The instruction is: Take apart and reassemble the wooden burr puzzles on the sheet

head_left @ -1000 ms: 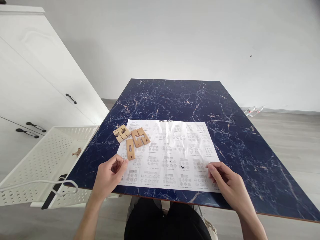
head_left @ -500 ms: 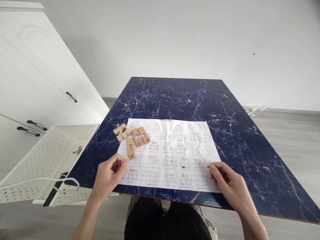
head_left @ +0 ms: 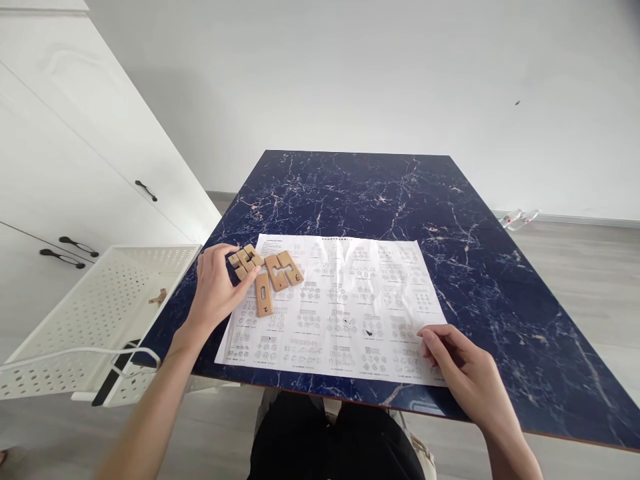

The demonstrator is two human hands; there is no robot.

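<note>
My left hand (head_left: 215,287) reaches over the upper left corner of the paper, its thumb and fingers closed around a cluster of notched wooden puzzle pieces (head_left: 249,259). Just right of it lie two cut-out wooden pieces marked 1 (head_left: 276,273) and 3 (head_left: 291,268), side by side. Below them rests a slotted wooden piece marked 2 (head_left: 263,297). Under these is a creased white sheet (head_left: 320,307) printed with rows of small diagrams. My right hand (head_left: 463,367) rests at the sheet's lower right edge, fingers curled, thumb against the index finger, with nothing visible between them.
The blue marbled table (head_left: 350,193) stands near a white wall. On the left, below white cabinets (head_left: 100,153), is a white perforated basket (head_left: 107,287) with a small wooden piece (head_left: 159,297) and a white cable (head_left: 100,351). Clear bottles (head_left: 520,219) lie on the floor at right.
My left hand has moved up and away from the piece marked 2 to the wooden cluster, and has closed around it. My right hand stays at the sheet's edge.
</note>
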